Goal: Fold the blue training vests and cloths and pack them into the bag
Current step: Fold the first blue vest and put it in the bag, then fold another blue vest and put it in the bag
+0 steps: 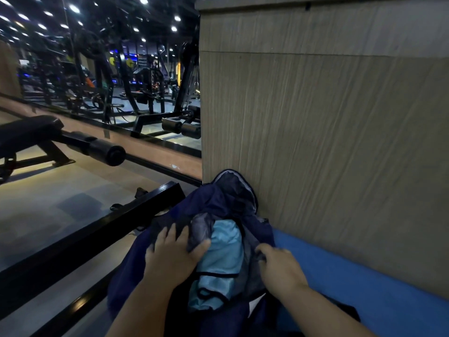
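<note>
A dark navy bag [218,198] lies open against the wooden wall, its mouth toward me. Inside it sits a folded light blue vest [223,254] with black trim, partly sticking out of the opening. My left hand [173,256] presses flat on the bag's left side, fingers spread, thumb against the edge of the opening beside the vest. My right hand [279,266] grips the right edge of the bag's opening with curled fingers. The bottom of the bag's inside is hidden.
A blue mat [352,283] runs along the foot of the wooden wall [328,130] to the right. A black metal frame bar [97,227] lies on the floor to the left. Further left stand a gym bench [36,132] and a mirror.
</note>
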The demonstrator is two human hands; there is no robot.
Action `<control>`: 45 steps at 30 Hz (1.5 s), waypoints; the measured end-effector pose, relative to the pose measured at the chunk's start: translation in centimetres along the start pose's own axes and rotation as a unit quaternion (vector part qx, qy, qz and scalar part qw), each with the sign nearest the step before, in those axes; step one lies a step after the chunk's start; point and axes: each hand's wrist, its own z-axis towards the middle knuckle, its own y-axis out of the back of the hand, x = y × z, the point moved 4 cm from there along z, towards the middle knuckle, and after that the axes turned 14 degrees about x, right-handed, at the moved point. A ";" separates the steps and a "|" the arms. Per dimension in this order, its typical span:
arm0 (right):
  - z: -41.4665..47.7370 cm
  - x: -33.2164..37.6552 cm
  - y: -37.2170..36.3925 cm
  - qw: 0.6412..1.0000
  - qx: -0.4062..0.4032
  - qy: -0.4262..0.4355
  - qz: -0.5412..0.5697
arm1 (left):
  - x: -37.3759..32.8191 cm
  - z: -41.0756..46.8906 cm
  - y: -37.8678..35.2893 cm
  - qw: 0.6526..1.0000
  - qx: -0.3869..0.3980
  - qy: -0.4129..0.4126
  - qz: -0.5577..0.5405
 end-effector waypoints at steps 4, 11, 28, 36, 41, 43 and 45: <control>-0.3 -1.3 1.2 0.996 -0.079 -0.046 -0.018 | 1.1 0.7 -2.3 0.997 0.061 0.032 0.031; -2.3 -3.5 4.2 0.994 -0.082 -0.066 -0.033 | 3.3 2.6 -2.3 0.998 0.023 0.057 0.026; -1.7 -4.6 -3.2 0.976 0.150 0.119 -0.109 | 1.4 1.8 -0.1 0.995 -0.014 0.094 -0.002; -4.0 -5.3 -0.3 0.988 0.112 0.093 0.046 | -4.8 -1.3 2.7 0.997 -0.069 0.026 0.020; -7.8 -11.7 2.7 0.999 0.050 -0.010 0.007 | -14.5 -3.3 -1.7 0.984 -0.033 -0.155 0.081; -10.4 -15.5 3.1 0.996 0.055 -0.073 -0.018 | -18.5 -4.6 -5.3 0.969 0.015 -0.219 0.110; -13.3 -19.3 3.3 0.988 0.067 -0.131 -0.038 | -22.0 -6.1 -9.2 0.951 0.073 -0.263 0.143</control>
